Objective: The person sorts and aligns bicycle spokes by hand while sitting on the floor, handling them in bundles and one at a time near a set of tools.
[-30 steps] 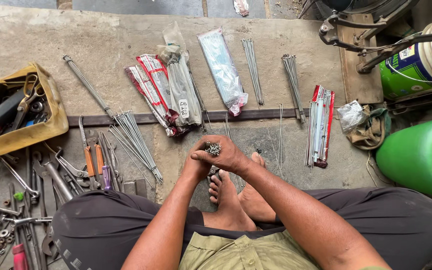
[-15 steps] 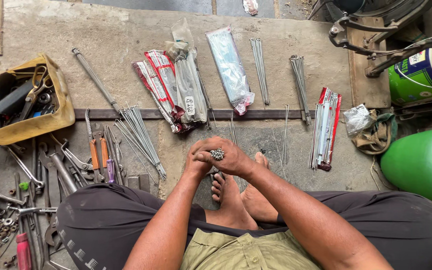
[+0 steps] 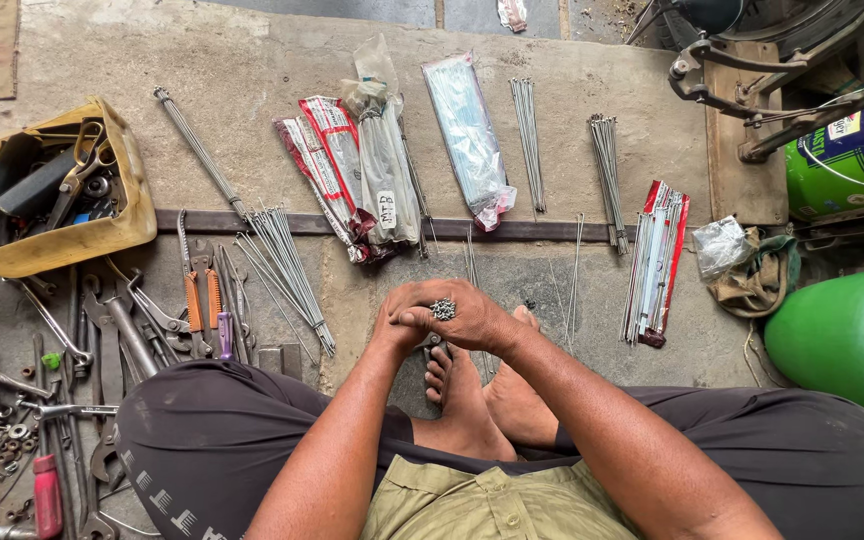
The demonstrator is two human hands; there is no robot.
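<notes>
Bare concrete floor (image 3: 252, 60) lies open ahead of me up to the far edge, but closer in the room is hemmed: packets of spokes (image 3: 352, 170) and loose spoke bundles (image 3: 287, 265) fan out in front, a yellow tool tray (image 3: 62, 245) and a spread of wrenches and pliers (image 3: 102, 330) crowd my left, and a green drum (image 3: 847, 335) blocks my right. A dark metal strip (image 3: 542, 230) runs across the floor just beyond my hands. I sit cross-legged, bare feet (image 3: 472, 400) tucked under my forearms, both arms angling inward so the hands meet over my toes. My right hand (image 3: 477, 320) lies over my left hand (image 3: 402, 325), fingers curled shut together; on top of them sits a small cluster of metal nipples (image 3: 442, 309), pinched at my knuckles. Which hand actually grips it I cannot tell. Since a moment ago my hands have stayed clasped in the same spot, while the view has drifted slightly right.
</notes>
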